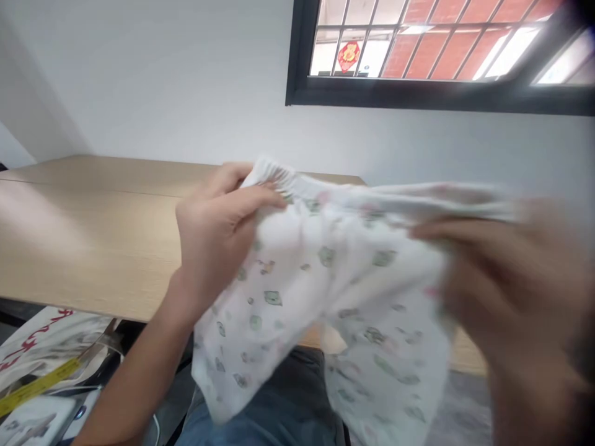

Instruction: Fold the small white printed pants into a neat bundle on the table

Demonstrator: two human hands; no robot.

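A white cotton garment with a small green and pink print (316, 291) hangs in front of me, spread between both hands. It looks like a pair of pull-on shorts or trousers, with a gathered elastic waistband (274, 174) along its top. My left hand (218, 229) is shut on the fabric just below the waistband. My right hand (506, 285) is motion-blurred at the right and pinches the far end of the same waistband area. The garment hides the middle of the table and part of my lap.
A light wooden table (93, 248) stands behind the garment, below a white wall and a dark-framed barred window (418, 49). At lower left lie a white bag with red lettering (46, 337) and a yellow measuring tape (39, 387). My jeans (260, 418) show below.
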